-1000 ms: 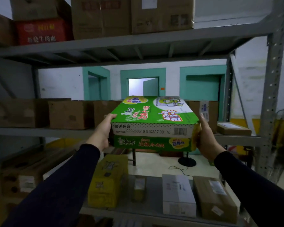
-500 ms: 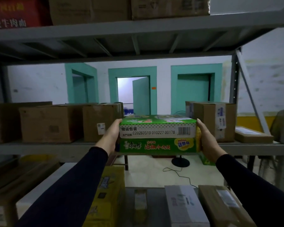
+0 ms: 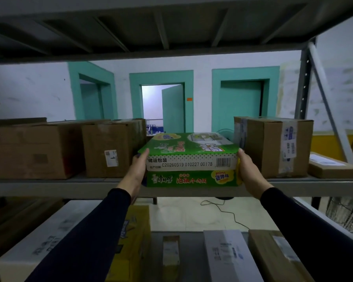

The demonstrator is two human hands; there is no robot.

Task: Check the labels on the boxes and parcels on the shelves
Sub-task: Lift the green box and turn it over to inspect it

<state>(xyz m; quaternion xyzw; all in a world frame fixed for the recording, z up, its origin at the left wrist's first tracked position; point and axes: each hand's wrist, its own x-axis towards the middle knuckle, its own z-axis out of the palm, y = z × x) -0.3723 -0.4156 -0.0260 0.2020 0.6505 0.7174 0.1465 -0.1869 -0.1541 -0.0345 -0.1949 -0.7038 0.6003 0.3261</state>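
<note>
Green carton (image 3: 192, 157) sits at the front edge of the middle shelf (image 3: 49, 187), in the gap between a brown box (image 3: 108, 149) on its left and a taller brown box (image 3: 273, 145) on its right. Left hand (image 3: 138, 171) presses flat against the carton's left end, thumb on the top edge; right hand (image 3: 248, 171) presses against the right end. Both hands hold it by squeeze from the sides, fingers fairly straight rather than curled under. Whether the carton's base rests on the shelf or hangs just above it: cannot tell.

Handling, judged: printed cardboard, stiff at corners, likely light for its bulk (noodle graphics). Glossy print may slip under a side squeeze; safer hold is at the two short ends low down, with fingers under the base. Panels would dent if pinched mid-face.

Label strip with date code and barcode (image 3: 223, 162) faces the camera, legible.

Surface: grey metal shelf, smooth, boxes slide on it. Upper shelf close overhead, so little lift room. Lower shelf holds a white parcel (image 3: 230, 259) and a yellow box (image 3: 135, 231). Behind: white wall, teal doorways (image 3: 161, 78), cable on tiled floor.
</note>
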